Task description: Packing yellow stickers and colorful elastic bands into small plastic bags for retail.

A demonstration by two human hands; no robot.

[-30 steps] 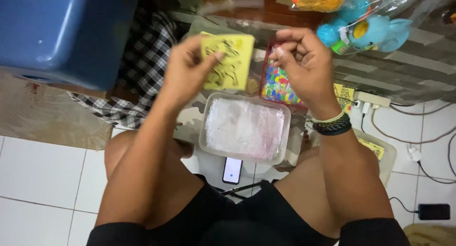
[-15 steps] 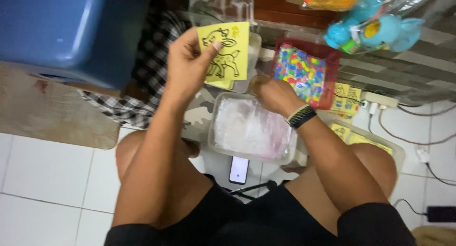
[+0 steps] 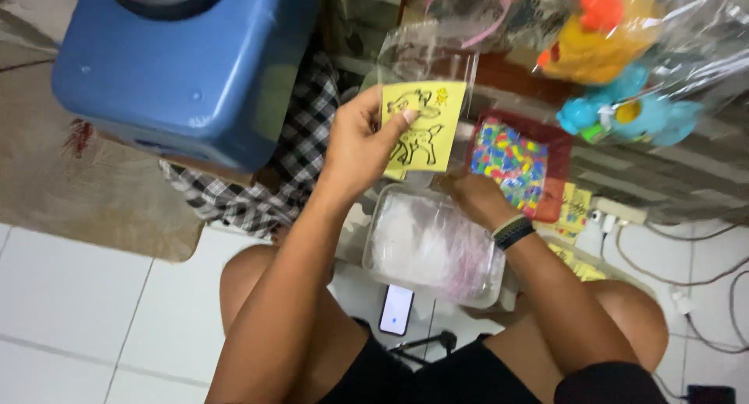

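Our left hand point(image 3: 360, 148) pinches a yellow card point(image 3: 421, 127) with black animal outlines, thumb across its left edge, held upright at upper centre of the frame with a clear sleeve point(image 3: 427, 56) rising behind it. Our right hand point(image 3: 470, 197), banded at the wrist, sits low just under the card; we cannot tell whether its grip is closed. Below lies a clear tub point(image 3: 433, 248), and to the right a red tray point(image 3: 516, 166) of coloured bits. A blue bin point(image 3: 187, 60) fills the upper left.
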